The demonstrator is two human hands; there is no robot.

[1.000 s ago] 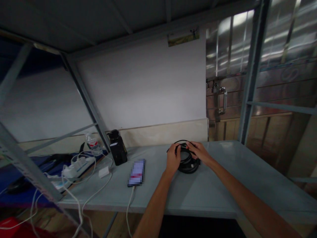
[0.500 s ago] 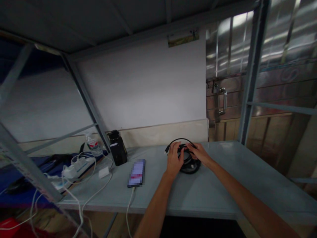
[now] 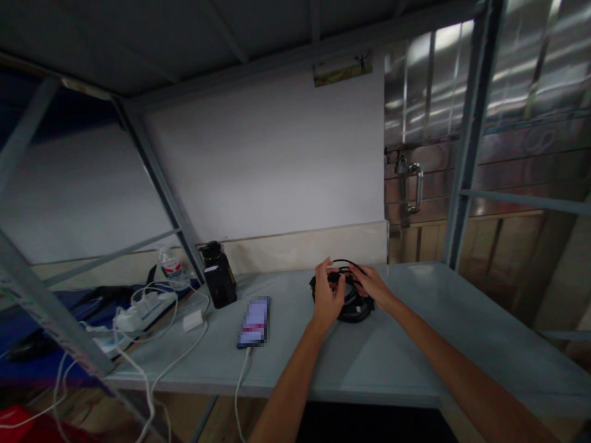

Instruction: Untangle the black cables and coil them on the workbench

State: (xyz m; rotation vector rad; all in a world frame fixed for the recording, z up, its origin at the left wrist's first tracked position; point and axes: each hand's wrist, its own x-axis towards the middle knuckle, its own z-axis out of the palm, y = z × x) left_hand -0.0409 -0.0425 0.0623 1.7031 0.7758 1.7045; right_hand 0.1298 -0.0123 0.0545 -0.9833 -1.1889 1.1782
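A coil of black cable (image 3: 351, 311) lies on the grey table (image 3: 415, 344), near its back edge. My left hand (image 3: 327, 296) pinches a strand at the coil's left side, fingers closed round it. On the right side, my right hand (image 3: 372, 285) rests over the coil with its fingers curled on the cable. The two hands nearly meet over the top of the coil. Part of the coil is hidden beneath them.
A phone (image 3: 254, 321) with a white lead lies left of the coil. A black box (image 3: 218, 275) stands behind it. A white power strip (image 3: 141, 306), white cables and a water bottle (image 3: 171, 267) are at the far left. Metal frame posts (image 3: 467, 141) rise around the table.
My left hand has moved right and up along the coil, from lying on its left edge to pinching a strand near the top. The right hand has barely shifted.
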